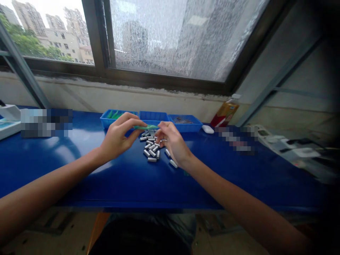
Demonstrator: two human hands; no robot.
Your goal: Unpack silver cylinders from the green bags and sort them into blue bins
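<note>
Both hands are raised over the blue table, one at each end of a slim green stick-like piece (148, 127). My left hand (120, 136) is closed in a pinch, thumb and fingers gripping the piece's left end. At its right end, the fingertips of my right hand (172, 141) pinch it, with the other fingers curled below. A small shiny bit (163, 141) shows by those curled fingers; I cannot make out what it is. Beneath and between the hands lie several short white-and-silver pieces (152, 153), loosely heaped, partly hidden by my right hand.
Three joined blue bins stand behind the hands: the left bin (106, 122) holds green pieces, the right bin (198, 124) thin metallic ones. A white rounded object (208, 129) and a red-and-gold bottle (225, 111) stand right of them. Equipment (302, 152) sits far right.
</note>
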